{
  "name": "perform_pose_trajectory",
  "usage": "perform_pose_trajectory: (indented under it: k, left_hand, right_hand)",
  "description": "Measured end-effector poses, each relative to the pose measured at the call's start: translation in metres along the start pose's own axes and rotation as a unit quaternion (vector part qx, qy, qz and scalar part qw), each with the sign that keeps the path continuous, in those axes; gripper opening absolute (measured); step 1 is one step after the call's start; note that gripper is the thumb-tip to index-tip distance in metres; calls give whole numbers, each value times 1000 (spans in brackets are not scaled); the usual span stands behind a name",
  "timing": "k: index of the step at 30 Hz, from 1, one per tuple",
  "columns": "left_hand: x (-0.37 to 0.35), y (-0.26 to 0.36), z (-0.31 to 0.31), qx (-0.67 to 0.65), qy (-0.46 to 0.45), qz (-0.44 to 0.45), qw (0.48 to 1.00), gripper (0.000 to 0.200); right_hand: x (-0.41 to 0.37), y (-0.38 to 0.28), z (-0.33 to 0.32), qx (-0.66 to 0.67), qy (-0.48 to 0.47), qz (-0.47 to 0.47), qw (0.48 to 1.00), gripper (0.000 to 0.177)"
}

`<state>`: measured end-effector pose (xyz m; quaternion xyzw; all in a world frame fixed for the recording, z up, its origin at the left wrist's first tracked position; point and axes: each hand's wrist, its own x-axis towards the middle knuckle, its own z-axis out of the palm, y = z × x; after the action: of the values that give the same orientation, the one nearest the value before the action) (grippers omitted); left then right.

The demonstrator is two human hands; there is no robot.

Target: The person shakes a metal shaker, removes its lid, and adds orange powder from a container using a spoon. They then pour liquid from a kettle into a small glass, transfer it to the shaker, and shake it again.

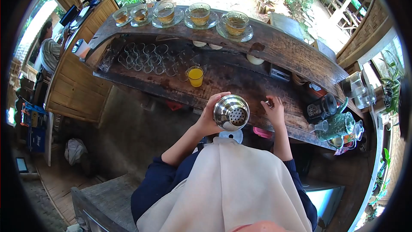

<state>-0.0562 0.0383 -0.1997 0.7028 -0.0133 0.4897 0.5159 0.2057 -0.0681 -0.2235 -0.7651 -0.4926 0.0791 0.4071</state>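
- Here's your left hand (207, 118), wrapped around the side of the metal shaker (231, 111), which sits over the near edge of the wooden counter (240, 83).
- The shaker's perforated strainer top (237, 116) is exposed, its holes facing up towards you.
- Over to the right, your right hand (277, 111) is above the counter, fingertips pinched narrow on a small shiny piece (269, 102); it looks like a cap, though it's too small to be sure.
- Beyond the shaker, slightly left, stands your glass of yellow drink (195, 78).
- Farther left, clear glass mugs (143, 58) crowd together.
- Along the far raised ledge (296, 62), five filled glass cups (199, 15) line up on saucers.
- At far right stands a green jug (337, 126).
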Motion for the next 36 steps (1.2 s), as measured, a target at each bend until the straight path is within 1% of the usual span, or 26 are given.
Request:
perform_pose_trajectory:
  k: [2,4,6,9,11,13,14,15,16,17,18,19,20,21,22,24,25,26,28,29,30,31,32,33,34,36]
  left_hand:
    - [-1,-1,-4,2,-8,-10,1000,110]
    - [-3,-5,-6,-13,-5,-9,1000,111]
    - [-3,-8,-10,-22,-10,-10,1000,111]
    - [-3,-10,-15,-32,-10,-9,999,112]
    - [-4,-10,-20,-37,-7,-9,999,112]
    - [-4,-10,-26,5,-33,-31,999,119]
    - [-5,-9,-29,3,-32,-31,999,119]
    - [-6,-6,-31,14,-28,-56,998,120]
    - [-7,-4,-34,27,-23,-80,996,120]
    - [-8,-4,-34,8,0,-116,993,120]
    - [-5,-6,-34,8,1,-117,993,120]
    - [-1,-6,-33,-23,10,-149,988,118]
    - [1,-8,-30,-55,18,-182,982,117]
    - [2,-11,-24,-154,42,-264,951,116]
    - [3,-12,-21,-228,47,-317,919,109]
    - [7,-9,-16,-279,79,-381,878,102]
    - [9,-14,-19,-282,60,-390,874,98]
    - [9,-22,-23,-284,65,-382,877,98]
    - [18,-28,-33,-333,11,-340,880,98]
    - [21,-29,-40,-364,-2,-360,859,99]
    - [23,-34,-45,-366,3,-356,860,99]
    - [23,-42,-48,-380,19,-331,864,100]
    - [23,-48,-51,-393,35,-306,867,102]
    - [24,-52,-54,-420,36,-340,841,105]
    - [26,-53,-55,-423,42,-338,840,105]
    - [30,-57,-55,-436,67,-299,846,103]
  right_hand:
    - [-4,-2,11,-21,4,-9,1000,29]
    - [-3,-8,18,-34,-5,3,999,28]
    - [-2,-10,27,-76,1,-58,995,27]
    - [-2,-14,39,-108,16,-80,991,27]
    - [-2,-16,44,-105,16,-64,992,28]
    - [-2,-24,47,-103,17,-48,993,28]
    - [-4,-28,45,-111,42,-43,992,32]
    - [-3,-37,41,-119,67,-40,990,35]
    - [-1,-52,33,-120,67,-42,990,35]
    - [-1,-69,23,2,27,-50,998,49]
    - [-3,-85,16,124,-13,-56,991,63]
    - [-6,-101,15,125,-12,-54,991,63]
    - [-10,-118,19,242,-109,-52,963,78]
    - [-13,-128,25,354,-203,-50,912,94]
    - [-14,-129,36,299,-230,-87,922,108]
    - [-20,-143,49,269,-172,15,948,106]
    - [-21,-143,50,264,-174,11,949,106]
    - [-20,-140,51,285,-165,22,944,106]
    - [-14,-143,49,309,-148,43,938,109]
    - [-13,-143,46,284,-136,56,947,108]
    - [-10,-147,44,259,-124,70,955,107]
    - [-5,-152,41,254,-129,68,956,107]
    - [1,-160,36,152,-137,37,978,105]
    - [6,-167,33,48,-144,5,988,103]
    - [10,-170,32,44,-150,4,988,103]
    - [18,-175,33,64,-144,1,987,100]
